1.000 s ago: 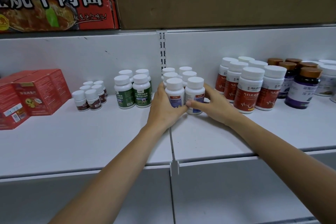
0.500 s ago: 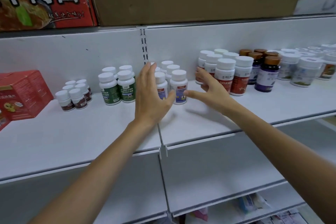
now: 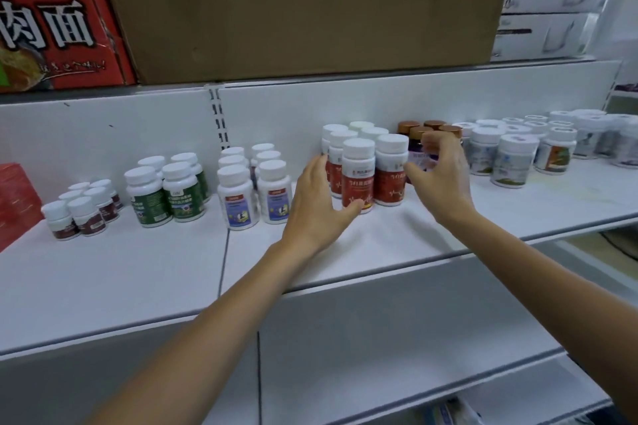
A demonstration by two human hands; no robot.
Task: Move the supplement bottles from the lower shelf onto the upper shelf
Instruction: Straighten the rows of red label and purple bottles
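Red-labelled supplement bottles (image 3: 358, 179) stand clustered on the white shelf (image 3: 397, 238) — left hand (image 3: 317, 207) open-fingered at their left, right hand (image 3: 440, 176) loosely spread at their right, neither closed on a bottle.

Brown cardboard box (image 3: 303, 10) between a red noodle carton (image 3: 62, 38) and white boxes (image 3: 545, 10)

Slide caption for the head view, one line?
Left hand and right hand bracket the red-label bottles on the white shelf, below a cardboard box.
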